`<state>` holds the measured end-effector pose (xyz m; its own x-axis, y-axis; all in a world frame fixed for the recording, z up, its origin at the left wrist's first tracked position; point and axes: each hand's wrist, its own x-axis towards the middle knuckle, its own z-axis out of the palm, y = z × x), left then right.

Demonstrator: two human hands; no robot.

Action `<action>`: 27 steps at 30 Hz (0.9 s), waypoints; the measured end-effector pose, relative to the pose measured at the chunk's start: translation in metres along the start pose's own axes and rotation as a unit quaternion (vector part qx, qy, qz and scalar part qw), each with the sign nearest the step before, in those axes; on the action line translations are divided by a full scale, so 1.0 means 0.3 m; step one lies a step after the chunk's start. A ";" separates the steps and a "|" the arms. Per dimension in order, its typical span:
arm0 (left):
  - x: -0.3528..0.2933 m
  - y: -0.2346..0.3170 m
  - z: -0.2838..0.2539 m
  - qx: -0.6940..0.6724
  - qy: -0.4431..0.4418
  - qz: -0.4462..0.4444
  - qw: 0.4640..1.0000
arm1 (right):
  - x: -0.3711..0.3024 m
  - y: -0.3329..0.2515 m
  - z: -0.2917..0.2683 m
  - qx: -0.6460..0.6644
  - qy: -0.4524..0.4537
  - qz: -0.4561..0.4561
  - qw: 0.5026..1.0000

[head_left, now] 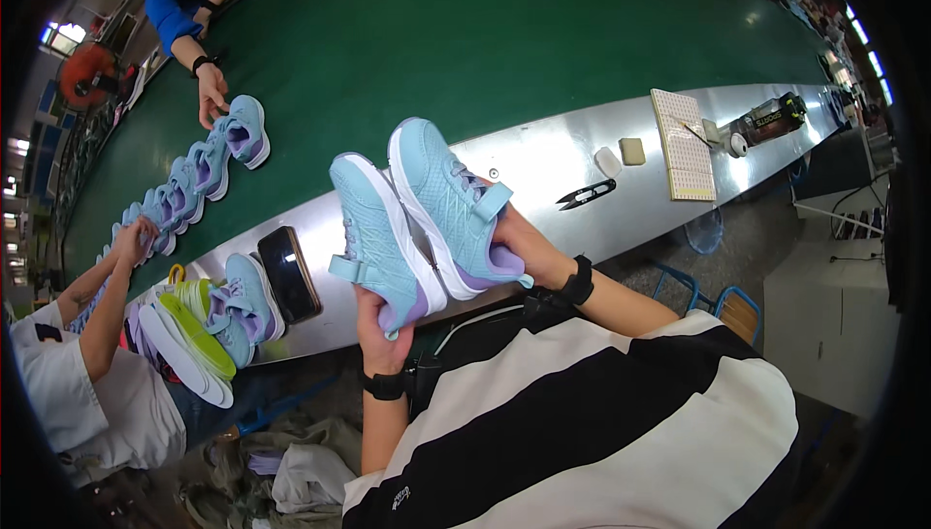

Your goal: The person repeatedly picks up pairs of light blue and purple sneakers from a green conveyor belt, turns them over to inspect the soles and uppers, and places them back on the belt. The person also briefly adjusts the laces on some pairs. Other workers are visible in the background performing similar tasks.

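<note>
Holding two light blue shoes side by side above the near edge of the metal desk, one per hand, toes pointing away, white soles turned toward each other. In the left hand: the first shoe, gripped at the heel, fingers closed around it. In the right hand: the second shoe, supported from the right toward the heel, fingers partly hidden but holding. On each shoe, one strap. Around the wrists, two black bands, one apiece.

To the left, on the desk: one dark phone; just beside it, at least one more light blue shoe; then white and lime green insoles, too overlapped to count.

To the right: one pair of black snips, two small blocks, one white and one tan, near each other, one gridded pad, and one bottle.

On the green surface: one row of light blue shoes, impossible to count; at the far edge, six more. Along the row, two co-workers, one in blue sleeves, one in a white shirt.
</note>
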<state>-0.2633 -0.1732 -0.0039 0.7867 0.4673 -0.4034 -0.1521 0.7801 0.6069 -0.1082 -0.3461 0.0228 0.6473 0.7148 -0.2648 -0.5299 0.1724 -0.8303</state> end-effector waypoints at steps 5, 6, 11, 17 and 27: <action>-0.005 0.046 0.071 0.337 -0.042 0.290 0.895 | -0.020 -0.033 0.003 -0.100 -0.013 -0.091 0.991; -0.004 0.051 0.083 0.425 -0.045 0.350 0.834 | -0.023 -0.037 0.000 -0.150 -0.010 -0.103 0.983; -0.037 0.057 0.088 0.689 0.004 0.330 0.646 | -0.028 -0.024 -0.007 -0.591 0.089 -0.284 0.750; 0.025 0.097 -0.009 0.559 0.021 0.164 0.813 | 0.002 -0.050 -0.076 -0.527 0.014 -0.118 0.842; 0.049 0.083 0.015 0.049 -0.026 -0.088 0.995 | 0.048 -0.043 -0.026 0.141 0.015 0.122 0.982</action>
<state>-0.2528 -0.1489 0.0082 0.8265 0.3030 -0.4744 0.0470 0.8026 0.5946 -0.0878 -0.3435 0.0258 0.4951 0.7392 -0.4565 -0.7997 0.1821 -0.5722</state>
